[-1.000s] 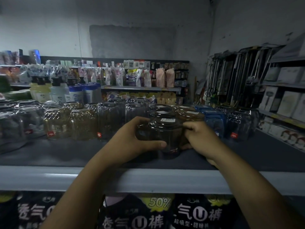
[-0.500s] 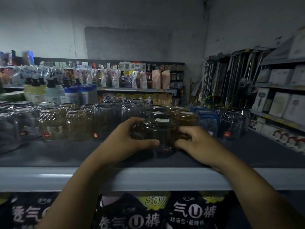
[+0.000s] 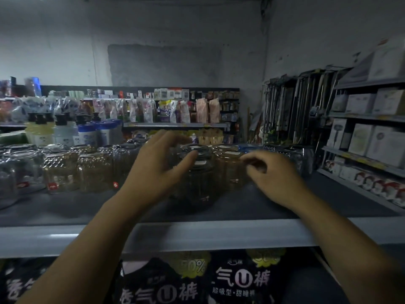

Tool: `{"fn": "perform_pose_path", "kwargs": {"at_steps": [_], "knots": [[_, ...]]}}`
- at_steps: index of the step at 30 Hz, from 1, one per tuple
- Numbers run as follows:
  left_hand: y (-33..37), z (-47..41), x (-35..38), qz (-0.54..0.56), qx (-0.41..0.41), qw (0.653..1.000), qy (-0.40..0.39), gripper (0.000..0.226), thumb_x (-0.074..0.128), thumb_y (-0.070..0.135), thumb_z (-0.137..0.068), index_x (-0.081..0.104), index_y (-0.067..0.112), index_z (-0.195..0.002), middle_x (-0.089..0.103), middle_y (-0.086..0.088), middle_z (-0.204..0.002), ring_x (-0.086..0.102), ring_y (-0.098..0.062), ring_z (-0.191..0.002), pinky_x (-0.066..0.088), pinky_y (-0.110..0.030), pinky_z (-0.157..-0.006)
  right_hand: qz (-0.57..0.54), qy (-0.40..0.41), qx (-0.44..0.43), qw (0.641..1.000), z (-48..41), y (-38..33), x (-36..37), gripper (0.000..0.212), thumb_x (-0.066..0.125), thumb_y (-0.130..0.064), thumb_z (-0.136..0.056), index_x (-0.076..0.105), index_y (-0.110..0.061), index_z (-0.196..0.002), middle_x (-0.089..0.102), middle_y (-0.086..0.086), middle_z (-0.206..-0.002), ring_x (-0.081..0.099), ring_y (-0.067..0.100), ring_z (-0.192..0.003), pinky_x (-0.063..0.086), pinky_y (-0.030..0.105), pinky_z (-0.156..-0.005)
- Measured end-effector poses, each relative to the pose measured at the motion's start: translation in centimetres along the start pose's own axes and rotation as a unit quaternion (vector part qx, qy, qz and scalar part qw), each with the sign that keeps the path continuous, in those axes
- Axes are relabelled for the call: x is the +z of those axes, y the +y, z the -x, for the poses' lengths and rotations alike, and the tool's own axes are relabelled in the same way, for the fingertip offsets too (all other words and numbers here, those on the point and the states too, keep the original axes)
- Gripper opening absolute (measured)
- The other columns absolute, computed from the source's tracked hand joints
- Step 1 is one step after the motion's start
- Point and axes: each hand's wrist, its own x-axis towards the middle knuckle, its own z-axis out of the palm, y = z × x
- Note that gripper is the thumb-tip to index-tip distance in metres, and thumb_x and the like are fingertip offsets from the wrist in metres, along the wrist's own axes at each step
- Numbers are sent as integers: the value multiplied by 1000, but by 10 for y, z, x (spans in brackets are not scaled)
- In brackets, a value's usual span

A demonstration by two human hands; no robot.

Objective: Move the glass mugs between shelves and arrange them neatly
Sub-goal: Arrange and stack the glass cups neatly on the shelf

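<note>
Left hand (image 3: pixel 157 170): grip wide, fingers spread, thumb over the one front dark mug (image 3: pixel 197 185), centre frame; contact unclear. Right hand (image 3: pixel 274 178): grip narrow, fingers loosely curled, holding nothing, beside an amber mug (image 3: pixel 229 172). Inverted mugs fill the shelf (image 3: pixel 219 235); blur prevents a count.

The shop was dim. A grey plastered wall (image 3: pixel 175 29) with a darker rectangular patch (image 3: pixel 164 62) rose behind far shelving (image 3: pixel 175 125) packed with bags and bottles. To the right stood a rack of long-handled tools (image 3: pixel 291 106) and a shelf unit (image 3: pixel 368 116) of white boxes. The near shelf (image 3: pixel 197 235) had a pale grey front edge, with dark printed packs (image 3: pixel 241 279) beneath it.
</note>
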Motion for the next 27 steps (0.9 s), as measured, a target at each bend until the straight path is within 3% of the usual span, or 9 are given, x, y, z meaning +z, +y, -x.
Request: {"fn": "perform_pose_path", "kwargs": {"at_steps": [4,7,13,16,18,23,27], "knots": [[39,-41,13,-107,28,985,-132,39,57,45,-95,60,22,-127,60,3,-125,58,-13,-110,52,-33,-91,88,49,0,995,-19,30,-29,25,59,-9,-97,69,-13,-119,66,3,-121,59,14,-102,41,23,-86],[51,-84,34,-181,19,959,-218,36,58,35,-99,60,19,-131,63,-3,-130,62,-19,-111,55,-41,-94,131,48,-7,990,-40,41,-41,27,53,-10,-100,67,-11,-122,64,7,-126,60,20,-110,45,29,-91],[33,-135,78,-240,-52,906,-344,35,50,31,-104,61,12,-131,64,-12,-127,62,-27,-113,52,-43,-99,203,-78,-24,976,-89,51,-38,33,48,-8,-101,61,-12,-131,59,10,-136,57,28,-118,48,37,-94],[21,-140,90,-255,-79,875,-404,43,48,37,-105,54,17,-142,58,-9,-141,56,-27,-127,44,-45,-109,249,-151,-21,956,-110,57,-29,33,48,-9,-101,59,-10,-131,60,14,-132,59,32,-113,51,40,-92],[15,-138,93,-239,-101,866,-428,46,48,39,-105,51,20,-147,52,-6,-149,50,-25,-135,38,-45,-115,269,-188,-15,945,-122,60,-23,31,47,-13,-102,59,-10,-131,61,15,-131,60,32,-110,52,43,-93],[3,-130,93,-194,-115,877,-424,39,42,36,-107,55,23,-142,58,-3,-141,54,-22,-127,40,-46,-113,263,-244,-14,933,-131,62,-21,38,42,-18,-107,58,-11,-142,53,14,-146,53,31,-127,44,36,-101],[4,-127,93,-185,-116,887,-408,39,41,31,-108,56,20,-143,57,-4,-144,54,-22,-129,40,-41,-112,251,-236,-15,939,-129,63,-23,34,44,-18,-106,66,-10,-131,62,14,-138,59,31,-119,49,41,-101]]}}
